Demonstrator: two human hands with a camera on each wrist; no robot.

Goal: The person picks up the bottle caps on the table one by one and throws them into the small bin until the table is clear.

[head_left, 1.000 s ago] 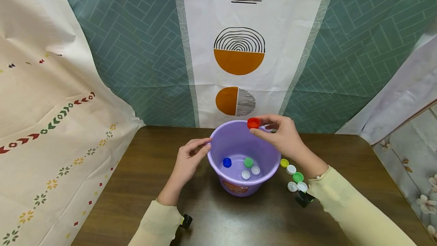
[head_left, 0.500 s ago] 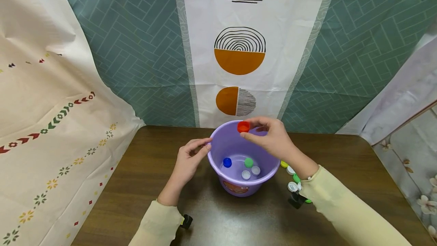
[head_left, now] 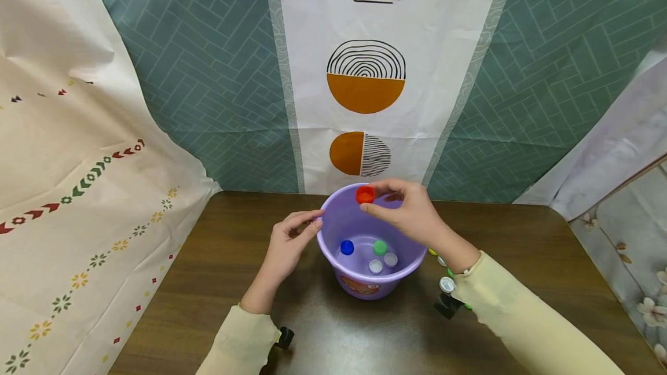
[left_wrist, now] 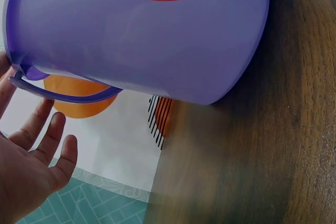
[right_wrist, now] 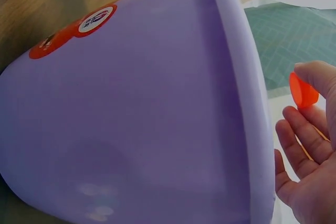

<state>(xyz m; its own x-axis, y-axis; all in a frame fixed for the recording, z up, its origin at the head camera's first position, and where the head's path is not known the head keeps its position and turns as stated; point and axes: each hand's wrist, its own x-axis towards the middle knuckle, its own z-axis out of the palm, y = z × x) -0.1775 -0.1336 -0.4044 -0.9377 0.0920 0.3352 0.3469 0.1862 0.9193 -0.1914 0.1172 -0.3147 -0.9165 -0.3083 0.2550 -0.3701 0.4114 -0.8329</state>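
Red cap [head_left: 365, 195] shifted left | right hand [head_left: 406, 210] pinching | left hand [head_left: 288, 241] gripping bucket [head_left: 340, 220] | four caps [head_left: 380, 247] inside

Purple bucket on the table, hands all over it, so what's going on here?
A person's right hand pinches a red bottle cap above the opening of the purple bucket, while the left hand grips the bucket's rim. Inside, on the bottom, lie a blue cap, a green cap and two white caps. More caps lie on the wooden table to the bucket's right, partly hidden by the right arm.
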